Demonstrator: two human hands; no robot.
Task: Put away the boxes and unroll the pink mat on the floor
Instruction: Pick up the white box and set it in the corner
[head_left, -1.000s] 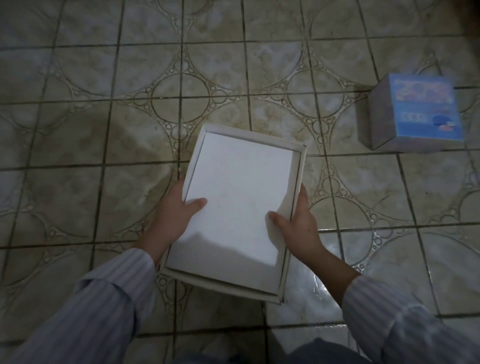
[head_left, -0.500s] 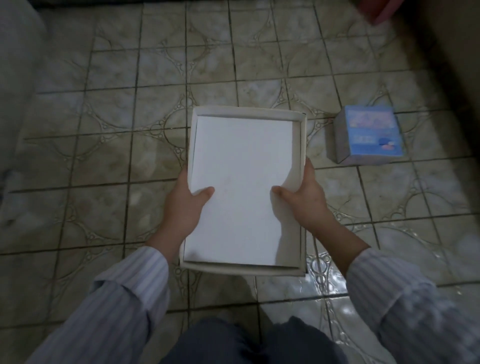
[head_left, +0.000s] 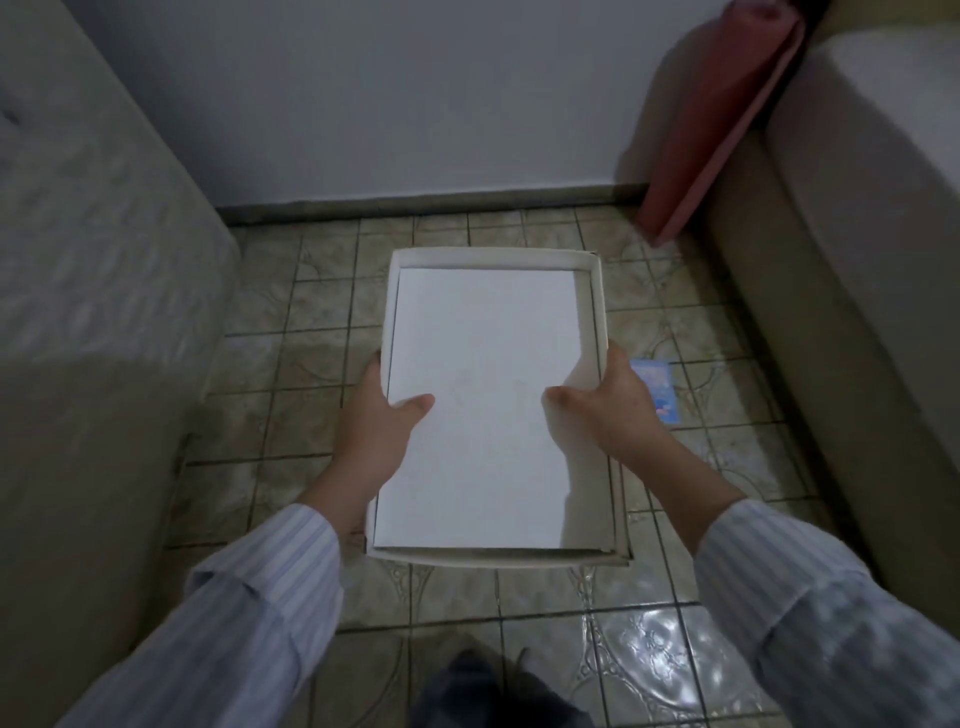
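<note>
Both hands, left hand (head_left: 382, 415) and right hand (head_left: 605, 410), are gripping the white box (head_left: 488, 405) by its sides. With only thumbs over the rim, it could be tipping and slipping out.

Dim room, light from above; glare on floor tiles (head_left: 654, 644) bottom right; sleeves motion-blurred, wide-angle bending at edges

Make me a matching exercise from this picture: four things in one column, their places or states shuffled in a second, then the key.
1. white box
2. pink mat
3. blue box
4. left hand

A. leaning between wall and sofa
B. on the floor, partly hidden behind the right hand
C. held up in both hands
D. gripping the white box's left edge

Pairs: 1-C, 2-A, 3-B, 4-D
</note>
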